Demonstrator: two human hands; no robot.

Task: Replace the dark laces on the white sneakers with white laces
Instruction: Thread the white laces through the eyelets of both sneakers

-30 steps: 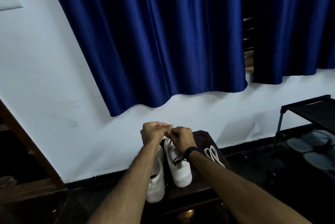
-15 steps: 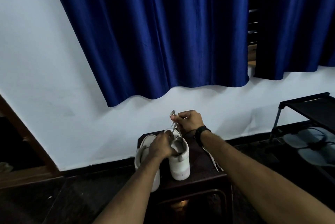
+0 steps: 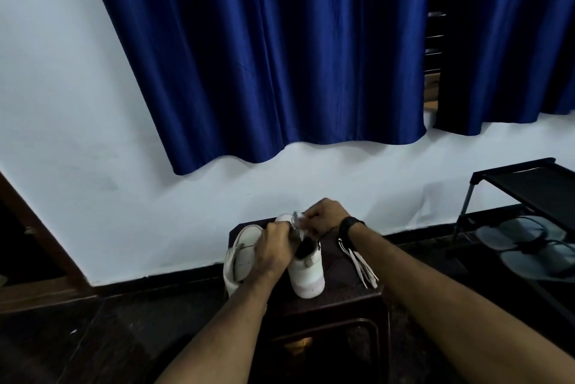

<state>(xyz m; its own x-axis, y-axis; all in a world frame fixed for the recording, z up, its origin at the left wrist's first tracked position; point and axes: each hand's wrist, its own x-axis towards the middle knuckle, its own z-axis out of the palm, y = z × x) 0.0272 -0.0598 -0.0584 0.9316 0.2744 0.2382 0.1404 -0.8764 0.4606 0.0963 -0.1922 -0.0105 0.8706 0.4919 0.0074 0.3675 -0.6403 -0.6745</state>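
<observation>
Since 0.5s ago, R hand (image 3: 323, 215) lower.

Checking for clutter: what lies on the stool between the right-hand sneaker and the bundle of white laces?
Nothing: the head view shows bare dark stool top between the right-hand sneaker and the white laces.

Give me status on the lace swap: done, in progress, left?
Done: nothing clearly finished; whether any dark lace is out is unclear. In hand: the left hand and right hand work together at the top of the right sneaker, apparently pinching a blurred lace end. Left: the spare laces lie unused on the stool, and the left sneaker waits untouched.
</observation>
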